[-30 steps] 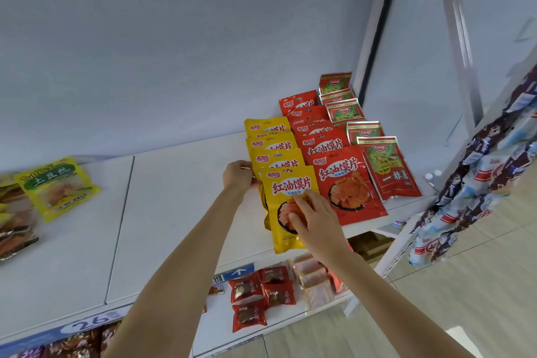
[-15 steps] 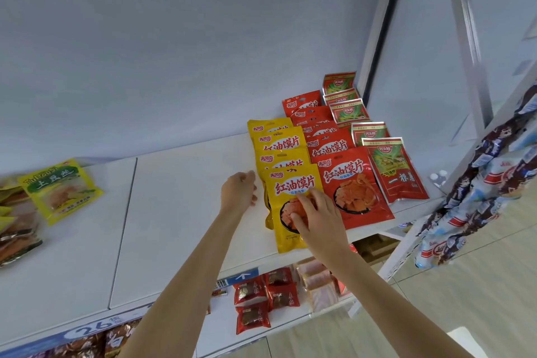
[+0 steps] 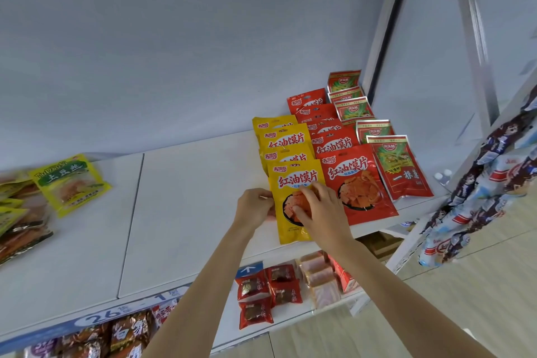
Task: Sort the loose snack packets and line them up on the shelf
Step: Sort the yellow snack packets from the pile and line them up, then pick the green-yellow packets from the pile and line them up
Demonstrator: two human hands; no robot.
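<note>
Three rows of snack packets lie overlapped on the white shelf (image 3: 186, 212): yellow packets (image 3: 286, 139), red packets (image 3: 334, 141) and red-green packets (image 3: 401, 168) at the right. The front yellow packet (image 3: 293, 180) lies at the shelf's front edge. My left hand (image 3: 255, 206) pinches its left edge. My right hand (image 3: 322, 209) rests fingers-down on its printed middle. The front red packet (image 3: 360, 183) lies just right of my right hand.
A loose heap of yellow-green packets (image 3: 69, 183) sits at the shelf's far left. Lower shelves hold small dark-red packets (image 3: 255, 288) and pale wrapped cakes (image 3: 319, 279). Hanging snack strips (image 3: 479, 192) crowd the right side. A metal upright (image 3: 380, 46) bounds the shelf.
My left hand has come down from the upper yellow packets to the front yellow packet's left edge. My right hand stays on that packet's face.
</note>
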